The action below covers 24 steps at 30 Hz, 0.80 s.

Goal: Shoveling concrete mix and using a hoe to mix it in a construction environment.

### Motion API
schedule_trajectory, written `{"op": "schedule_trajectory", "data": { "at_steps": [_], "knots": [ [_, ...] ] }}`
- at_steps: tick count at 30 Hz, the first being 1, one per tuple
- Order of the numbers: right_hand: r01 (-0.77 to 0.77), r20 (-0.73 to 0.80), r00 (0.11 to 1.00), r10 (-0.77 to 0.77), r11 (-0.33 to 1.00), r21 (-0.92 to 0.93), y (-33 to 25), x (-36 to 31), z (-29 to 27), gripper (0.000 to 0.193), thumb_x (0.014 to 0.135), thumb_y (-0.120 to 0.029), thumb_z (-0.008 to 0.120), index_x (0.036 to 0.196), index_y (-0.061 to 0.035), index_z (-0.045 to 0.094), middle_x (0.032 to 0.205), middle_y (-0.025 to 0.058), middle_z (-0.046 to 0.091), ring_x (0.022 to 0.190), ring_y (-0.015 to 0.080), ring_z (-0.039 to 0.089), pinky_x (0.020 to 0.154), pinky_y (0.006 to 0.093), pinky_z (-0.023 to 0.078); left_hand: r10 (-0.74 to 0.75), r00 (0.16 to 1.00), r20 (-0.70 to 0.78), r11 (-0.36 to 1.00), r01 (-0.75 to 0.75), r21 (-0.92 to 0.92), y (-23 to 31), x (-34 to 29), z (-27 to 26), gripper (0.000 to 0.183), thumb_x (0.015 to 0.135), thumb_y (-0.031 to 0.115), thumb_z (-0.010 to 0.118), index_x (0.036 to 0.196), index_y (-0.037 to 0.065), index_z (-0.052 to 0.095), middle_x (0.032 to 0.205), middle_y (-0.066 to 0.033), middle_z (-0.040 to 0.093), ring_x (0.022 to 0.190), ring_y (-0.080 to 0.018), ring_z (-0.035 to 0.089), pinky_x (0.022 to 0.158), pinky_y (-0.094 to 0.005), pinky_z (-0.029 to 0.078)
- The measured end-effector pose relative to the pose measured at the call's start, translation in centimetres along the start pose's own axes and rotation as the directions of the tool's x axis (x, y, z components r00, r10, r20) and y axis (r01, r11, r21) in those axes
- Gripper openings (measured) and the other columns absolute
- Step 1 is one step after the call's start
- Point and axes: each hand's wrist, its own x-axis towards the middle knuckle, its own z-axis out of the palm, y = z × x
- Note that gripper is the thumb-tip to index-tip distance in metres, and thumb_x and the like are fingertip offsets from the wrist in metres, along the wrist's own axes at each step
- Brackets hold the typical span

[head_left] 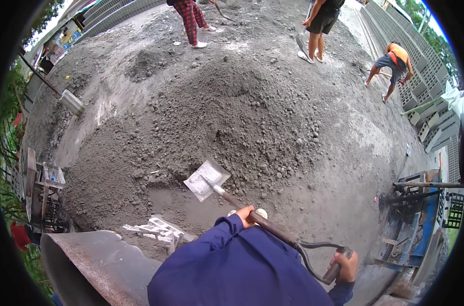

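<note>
The left hand (pixel 245 217) gripped the shovel (pixel 275 231), the right hand (pixel 348 266) its handle (pixel 331 274). A grey pile (pixel 237 117) lay ahead.

The left hand (pixel 245 216) gripped a shovel (pixel 277 231) mid-shaft; the right hand (pixel 348 266) held its handle (pixel 332 274); a gray mound (pixel 237 112) lay ahead; three people (pixel 321 23) were beyond.

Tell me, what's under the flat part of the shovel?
Around the shovel blade you can see a heap of loose grey material beyond it and smoother grey ground on the near side. Whatever lies right beneath the blade is covered.
</note>
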Motion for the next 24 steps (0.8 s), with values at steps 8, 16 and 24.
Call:
{"op": "schedule_trajectory", "data": {
  "at_steps": [8, 16, 24],
  "knots": [
    [-0.022, -0.164, 0.986, 0.012, 0.998, -0.061, 1.7, -5.1, 0.6, 0.023, 0.067, -0.017, 0.056, 0.077, 0.0019, 0.048, 0.057, 0.0128, 0.053, 0.039, 0.0176, 0.048, 0.037, 0.0273, 0.041, -0.077, 0.984, 0.163, 0.991, 0.059, 0.117, -2.6, 0.6, 2.7, 0.025, 0.083, 0.025, 0.046, 0.102, 0.009, 0.048, 0.094, -0.0152, 0.055, 0.082, -0.0282, 0.057, 0.070, -0.0518, 0.048],
    [-0.211, 0.082, 0.975, 0.207, 0.741, 0.637, 4.3, 1.8, 3.8, 0.014, 0.073, -0.022, 0.055, 0.073, -0.0092, 0.050, 0.066, 0.0101, 0.056, 0.058, 0.0215, 0.055, 0.055, 0.0381, 0.046, 0.021, 0.963, 0.267, 1.000, -0.018, -0.015, -5.6, -1.5, 9.8, 0.018, 0.073, 0.017, 0.051, 0.084, 0.004, 0.052, 0.075, -0.0102, 0.057, 0.065, -0.0209, 0.056, 0.058, -0.0382, 0.047],
    [-0.681, 0.688, 0.628, 0.364, 0.684, 0.261, 3.7, 9.1, 4.3, 0.020, 0.072, -0.025, 0.053, 0.077, -0.0053, 0.052, 0.090, 0.0171, 0.059, 0.079, 0.0269, 0.056, 0.068, 0.0405, 0.047, 0.566, 0.785, 0.252, 0.821, -0.510, -0.256, -7.6, 5.4, 11.3, 0.019, 0.076, 0.019, 0.049, 0.065, 0.003, 0.052, 0.060, -0.0098, 0.054, 0.058, -0.0218, 0.054, 0.063, -0.0330, 0.045]
  ]
}}
